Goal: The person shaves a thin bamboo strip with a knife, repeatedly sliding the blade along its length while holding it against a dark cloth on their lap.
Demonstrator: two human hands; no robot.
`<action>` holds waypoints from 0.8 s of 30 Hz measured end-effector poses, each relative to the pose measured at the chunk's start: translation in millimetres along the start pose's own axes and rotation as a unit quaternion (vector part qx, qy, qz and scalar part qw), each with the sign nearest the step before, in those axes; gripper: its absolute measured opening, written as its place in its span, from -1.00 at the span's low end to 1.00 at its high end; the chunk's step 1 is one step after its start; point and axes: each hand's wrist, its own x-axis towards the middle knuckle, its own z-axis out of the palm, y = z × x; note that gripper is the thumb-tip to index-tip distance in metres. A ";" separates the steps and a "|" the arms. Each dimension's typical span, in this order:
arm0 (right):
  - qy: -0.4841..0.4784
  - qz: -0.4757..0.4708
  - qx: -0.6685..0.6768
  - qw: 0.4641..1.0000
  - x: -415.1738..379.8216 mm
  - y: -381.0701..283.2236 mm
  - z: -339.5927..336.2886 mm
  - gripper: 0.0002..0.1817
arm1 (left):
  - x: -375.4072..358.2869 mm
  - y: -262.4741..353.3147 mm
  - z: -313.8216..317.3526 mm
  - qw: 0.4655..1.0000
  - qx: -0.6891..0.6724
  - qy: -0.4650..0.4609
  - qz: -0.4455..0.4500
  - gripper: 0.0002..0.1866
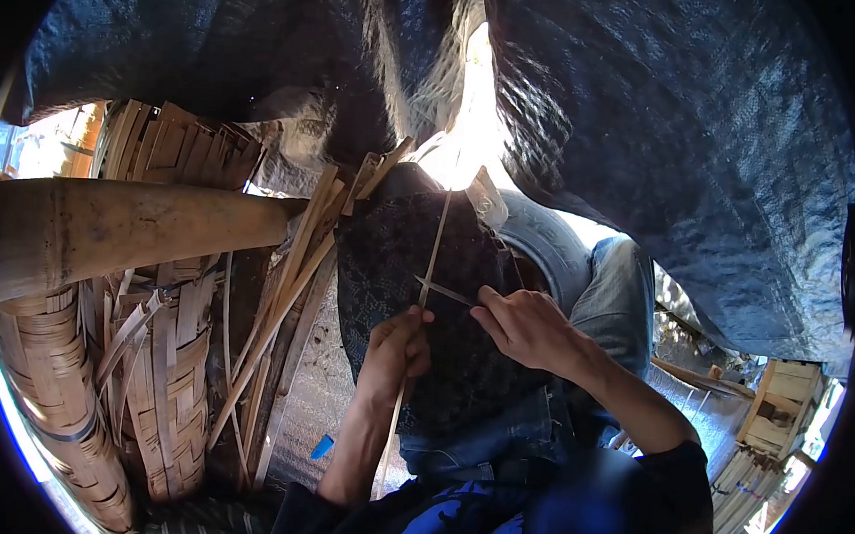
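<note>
A thin pale strip (437, 239) runs nearly upright across the dark patterned cloth (376, 256) over the lap. My left hand (398, 349) is closed around this strip, thumb and fingertips at the top, and its lower part passes down beside the left forearm. In my right hand (524, 329), closed, is the handle end of a small knife (445, 292). Its narrow blade points left and lies against the strip just above the left fingertips. The knife's handle is hidden by the fingers.
A thick bamboo pole (156, 234) crosses the left side, above woven bamboo baskets (51, 386). Long split strips (290, 290) lean beside the lap. Dark sheeting (678, 116) hangs ahead. A tire (546, 238) stands beyond the knees, and a wooden crate (782, 402) is at right.
</note>
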 end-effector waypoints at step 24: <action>0.084 0.036 -0.070 0.993 52.2 55.2 27.5 -0.75 | -3.7 -15.5 -6.1 0.999 0.029 0.022 0.018 -0.69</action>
